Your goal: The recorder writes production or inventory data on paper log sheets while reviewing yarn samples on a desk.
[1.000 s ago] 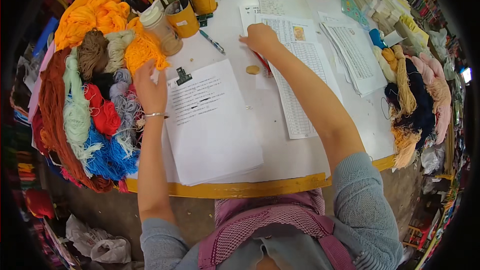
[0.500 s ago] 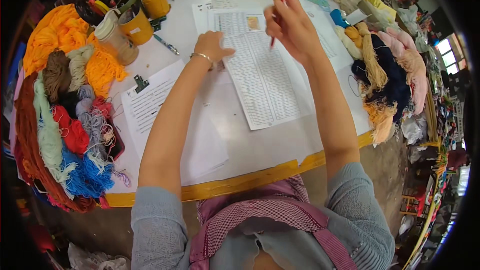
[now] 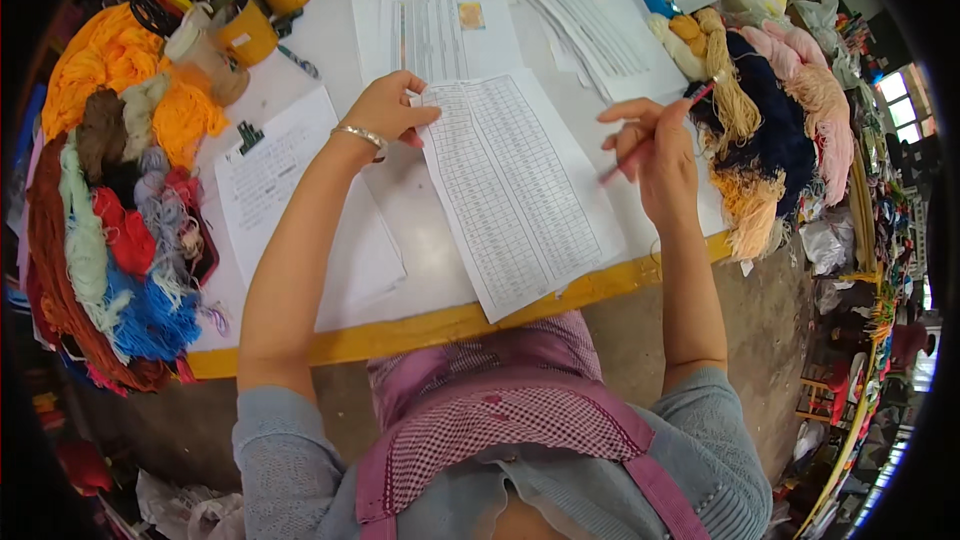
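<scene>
A printed sheet with a table of rows lies slanted on the white table, its lower end reaching past the yellow front edge. My left hand, with a bracelet at the wrist, pinches the sheet's upper left corner between thumb and fingers. To the right of the sheet, my right hand is raised and holds a slim red pencil, its lower end blurred and pointing down toward the left. Another printed page with a small orange picture lies just beyond the sheet.
Yarn hanks in orange, blue and other colours line the left side. Navy yarn and pink yarn lie right. Yellow pen cups, a clipped paper stack and another stack stand or lie around.
The table sheet has slid toward me, over the front edge, uncovering the page beyond. My left hand now grips its corner. My right hand has moved right and nearer with the pencil.
</scene>
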`<action>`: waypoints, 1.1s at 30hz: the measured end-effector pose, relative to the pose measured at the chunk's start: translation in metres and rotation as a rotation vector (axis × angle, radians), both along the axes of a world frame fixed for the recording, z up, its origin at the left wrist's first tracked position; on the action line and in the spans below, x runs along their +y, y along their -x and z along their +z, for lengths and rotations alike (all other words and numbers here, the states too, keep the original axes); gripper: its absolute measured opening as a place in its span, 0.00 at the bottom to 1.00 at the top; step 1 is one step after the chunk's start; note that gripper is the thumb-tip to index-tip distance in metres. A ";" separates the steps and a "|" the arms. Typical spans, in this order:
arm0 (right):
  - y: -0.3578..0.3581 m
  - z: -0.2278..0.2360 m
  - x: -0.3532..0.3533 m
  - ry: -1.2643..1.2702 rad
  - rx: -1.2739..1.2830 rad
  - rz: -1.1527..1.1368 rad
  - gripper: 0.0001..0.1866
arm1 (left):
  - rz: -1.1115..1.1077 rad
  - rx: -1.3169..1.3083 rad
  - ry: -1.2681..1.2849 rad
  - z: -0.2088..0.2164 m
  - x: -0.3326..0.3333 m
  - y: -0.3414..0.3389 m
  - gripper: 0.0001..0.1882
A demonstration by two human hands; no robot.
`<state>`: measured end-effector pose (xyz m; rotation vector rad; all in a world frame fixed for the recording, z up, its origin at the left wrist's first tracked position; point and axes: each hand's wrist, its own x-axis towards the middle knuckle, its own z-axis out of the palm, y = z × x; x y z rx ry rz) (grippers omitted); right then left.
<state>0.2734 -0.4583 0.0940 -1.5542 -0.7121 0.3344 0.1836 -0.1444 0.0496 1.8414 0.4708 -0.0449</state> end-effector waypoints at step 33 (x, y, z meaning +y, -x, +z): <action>0.042 -0.089 0.125 0.145 -0.168 0.051 0.04 | -0.214 -0.317 -1.007 -0.022 -0.081 0.109 0.33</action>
